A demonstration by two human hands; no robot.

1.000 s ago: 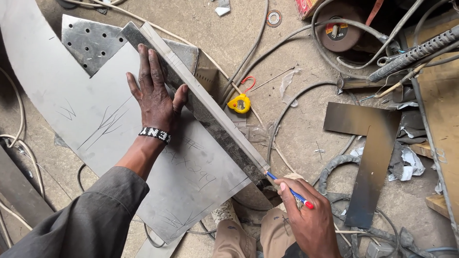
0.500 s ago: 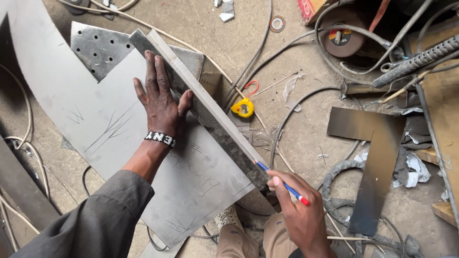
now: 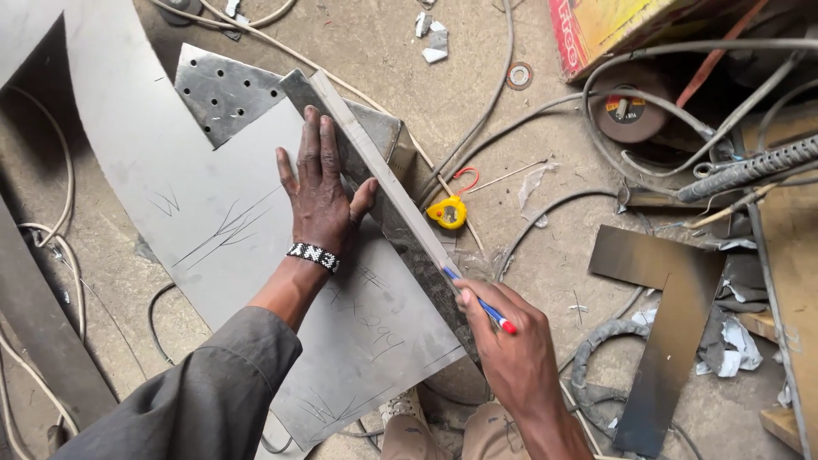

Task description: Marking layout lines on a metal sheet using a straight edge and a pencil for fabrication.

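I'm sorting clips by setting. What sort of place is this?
Most likely a metal fabrication or welding workshop: a large grey sheet of metal lies on the dusty concrete floor, with tangled cables, a round grinding disc and a yellow tape measure nearby.

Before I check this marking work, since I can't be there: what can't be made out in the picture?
- Head view: the pen tip, too small, so any fresh line along the straightedge is unclear.
- The right hand covers its grip on the pen.
- The left hand hides the metal sheet beneath it.
- The sheet's upper-left part is cut off by the frame edge.
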